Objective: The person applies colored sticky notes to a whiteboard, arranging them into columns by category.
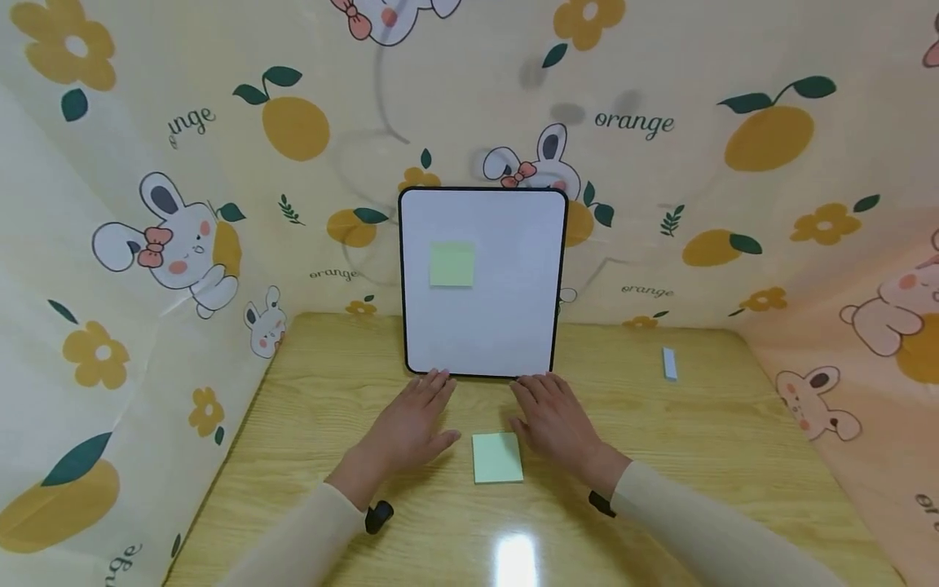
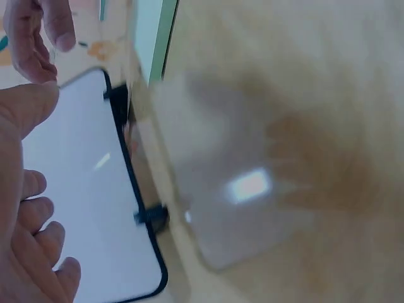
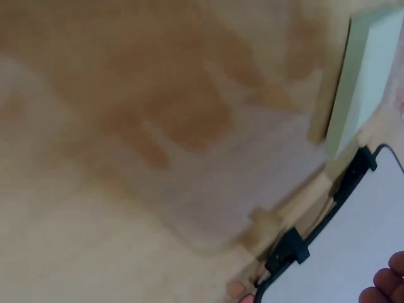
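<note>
Whiteboard (image 1: 499,326) upright on wooden table (image 1: 308,424), green note (image 1: 451,265) on its face. Left hand (image 1: 411,420) and right hand (image 1: 555,416) near its lower edge, both empty, fingers loosely extended; contact unclear. Green pad (image 1: 497,458) between them.

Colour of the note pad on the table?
Pale green; the note pad shows best in the head view.

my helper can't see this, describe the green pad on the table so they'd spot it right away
On the wooden table, find the black-rimmed whiteboard standing. In front of it, between the left hand and right hand, lies the pale green square pad. Unlike the green note on the whiteboard, it is visibly thick and lies flat.
</note>
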### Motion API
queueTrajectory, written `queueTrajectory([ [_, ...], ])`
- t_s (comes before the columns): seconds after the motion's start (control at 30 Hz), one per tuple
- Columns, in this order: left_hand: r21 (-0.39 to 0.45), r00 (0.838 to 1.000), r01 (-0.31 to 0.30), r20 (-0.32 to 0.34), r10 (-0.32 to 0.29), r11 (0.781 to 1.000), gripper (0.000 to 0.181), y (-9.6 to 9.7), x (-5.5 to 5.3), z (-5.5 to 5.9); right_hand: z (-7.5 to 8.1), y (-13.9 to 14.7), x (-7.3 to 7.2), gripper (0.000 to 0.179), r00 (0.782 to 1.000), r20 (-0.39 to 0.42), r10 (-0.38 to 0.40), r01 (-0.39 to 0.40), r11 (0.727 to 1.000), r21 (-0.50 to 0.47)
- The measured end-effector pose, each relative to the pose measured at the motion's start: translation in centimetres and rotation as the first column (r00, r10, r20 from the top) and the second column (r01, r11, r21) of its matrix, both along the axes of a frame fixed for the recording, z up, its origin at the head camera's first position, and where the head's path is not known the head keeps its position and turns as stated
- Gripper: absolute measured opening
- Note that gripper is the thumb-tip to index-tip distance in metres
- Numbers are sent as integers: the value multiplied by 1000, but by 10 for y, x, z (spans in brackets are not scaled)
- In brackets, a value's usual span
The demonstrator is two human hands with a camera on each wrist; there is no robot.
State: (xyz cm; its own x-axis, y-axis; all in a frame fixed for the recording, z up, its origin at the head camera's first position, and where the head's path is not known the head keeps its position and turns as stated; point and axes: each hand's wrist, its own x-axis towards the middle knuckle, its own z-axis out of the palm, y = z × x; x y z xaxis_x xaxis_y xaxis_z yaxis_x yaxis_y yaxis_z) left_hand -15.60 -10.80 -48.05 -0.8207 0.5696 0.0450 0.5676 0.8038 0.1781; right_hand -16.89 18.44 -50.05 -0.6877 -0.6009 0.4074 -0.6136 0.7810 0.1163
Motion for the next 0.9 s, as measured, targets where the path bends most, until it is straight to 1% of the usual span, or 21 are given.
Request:
queueTrajectory([
  [0.17,-16,999,47,22,-46,999,85,12,20,-13,-9,6,22,54,999,39,28,-28,1000,-4],
  [0.27,-29,996,70,61,-68,997,87,18,30,-21,-15,8,33,55,997,55,62,-62,998,0],
  [0.37,-26,992,81,104,-78,996,89,23,36,-28,-20,9,41,56,993,77,93,-94,996,10],
  [0.47,-24,989,92,116,-88,996,91,27,40,-32,-24,8,47,55,987,123,102,-107,994,35],
  [0.63,-49,989,116,94,-111,992,95,31,41,-39,-26,5,54,53,971,225,86,-105,992,75],
  [0.77,-75,988,132,86,-125,988,98,31,42,-43,-27,3,58,51,964,247,93,-117,990,83],
  [0.9,-80,985,145,101,-137,986,100,31,43,-46,-27,2,61,48,963,245,110,-132,988,78],
])
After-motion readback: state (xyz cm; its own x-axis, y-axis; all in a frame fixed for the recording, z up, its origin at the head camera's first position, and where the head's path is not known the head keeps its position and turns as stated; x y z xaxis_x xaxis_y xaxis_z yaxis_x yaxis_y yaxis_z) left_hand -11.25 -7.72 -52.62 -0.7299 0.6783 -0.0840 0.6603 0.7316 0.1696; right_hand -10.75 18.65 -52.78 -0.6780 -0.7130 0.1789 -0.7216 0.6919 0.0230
